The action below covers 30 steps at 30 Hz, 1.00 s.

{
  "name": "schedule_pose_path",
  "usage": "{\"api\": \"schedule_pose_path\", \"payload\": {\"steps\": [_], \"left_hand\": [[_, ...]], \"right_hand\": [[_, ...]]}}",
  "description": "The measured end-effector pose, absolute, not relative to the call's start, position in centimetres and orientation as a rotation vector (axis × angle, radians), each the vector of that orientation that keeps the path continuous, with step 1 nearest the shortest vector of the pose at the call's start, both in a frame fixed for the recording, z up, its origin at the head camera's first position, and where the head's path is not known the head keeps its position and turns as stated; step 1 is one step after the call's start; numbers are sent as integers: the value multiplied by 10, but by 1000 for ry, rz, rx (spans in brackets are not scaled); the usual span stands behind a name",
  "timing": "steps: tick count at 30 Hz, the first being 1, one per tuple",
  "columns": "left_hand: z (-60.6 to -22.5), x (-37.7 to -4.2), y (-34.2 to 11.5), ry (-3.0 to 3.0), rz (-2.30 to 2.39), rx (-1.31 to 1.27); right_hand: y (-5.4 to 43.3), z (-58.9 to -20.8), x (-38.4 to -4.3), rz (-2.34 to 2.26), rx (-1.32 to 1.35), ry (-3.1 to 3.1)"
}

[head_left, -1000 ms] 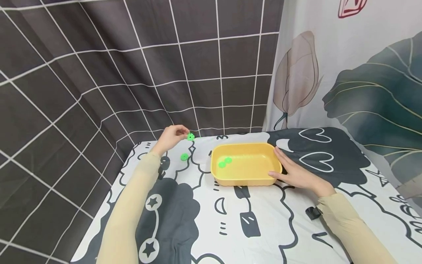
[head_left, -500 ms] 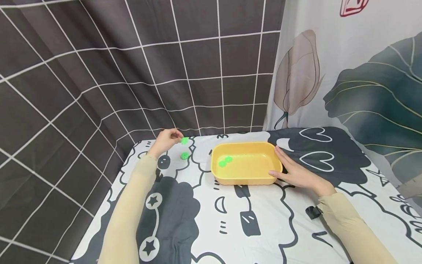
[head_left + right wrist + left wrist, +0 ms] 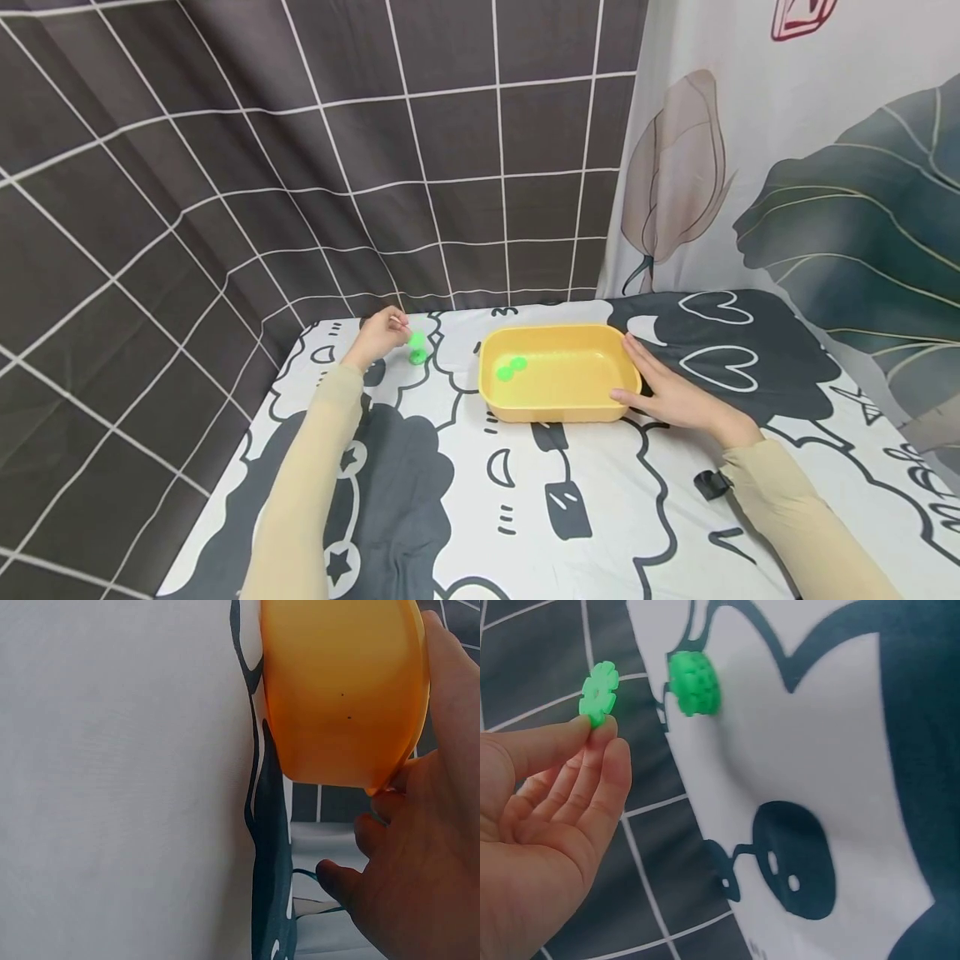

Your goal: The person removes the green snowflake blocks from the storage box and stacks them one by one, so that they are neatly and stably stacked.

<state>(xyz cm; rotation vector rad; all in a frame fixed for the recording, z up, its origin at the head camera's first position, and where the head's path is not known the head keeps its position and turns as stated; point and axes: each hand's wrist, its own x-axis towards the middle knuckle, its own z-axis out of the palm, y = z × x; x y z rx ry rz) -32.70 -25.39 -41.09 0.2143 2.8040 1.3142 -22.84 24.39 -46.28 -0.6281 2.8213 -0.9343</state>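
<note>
My left hand (image 3: 382, 335) pinches a green snowflake-shaped plastic disc (image 3: 600, 691) between thumb and index finger, holding it up by its edge. Just beyond the held piece, a small stack of similar green discs (image 3: 695, 684) sits on the patterned cloth; in the head view this stack (image 3: 417, 357) lies right below the held disc. My right hand (image 3: 678, 398) rests against the right end of a shallow yellow plastic basin (image 3: 558, 414), thumb at the near rim and fingers extended along the side. Inside the basin, toward its left, lie two green discs (image 3: 512, 369).
A white and dark-grey cartoon-print cloth (image 3: 540, 567) covers the table. Behind and to the left hangs a dark grid curtain (image 3: 450, 208); a leaf-print curtain (image 3: 675, 167) hangs at the right. A small black object (image 3: 711, 484) shows beside the right sleeve.
My left hand has brought the held disc left and toward me, from near the back edge to just above the small stack. The right hand and basin stay put.
</note>
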Motion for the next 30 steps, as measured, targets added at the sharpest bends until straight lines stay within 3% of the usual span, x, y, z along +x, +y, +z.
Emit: {"api": "schedule_pose_path", "payload": {"steps": [30], "left_hand": [[-435,-332,-257,2818,1263,54]], "right_hand": [[243,-463,-229,-937,-609,2807]]}}
